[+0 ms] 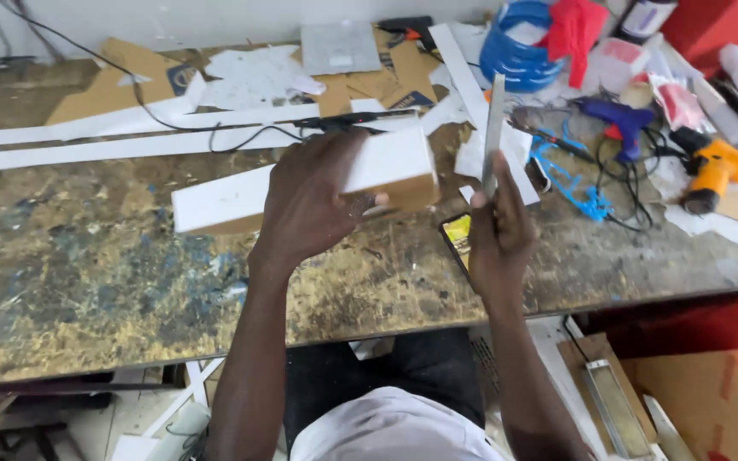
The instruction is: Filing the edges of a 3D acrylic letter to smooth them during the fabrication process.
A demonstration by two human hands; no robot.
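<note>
White block in left hand.

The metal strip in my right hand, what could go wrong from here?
The thin metal strip, pinched low by the right hand, stands tall and could tip or slip in that grip. The left hand holds the white-faced board off the workbench, so it may sag. The black cable behind could snag.

hands gripping white block, metal strip
</note>
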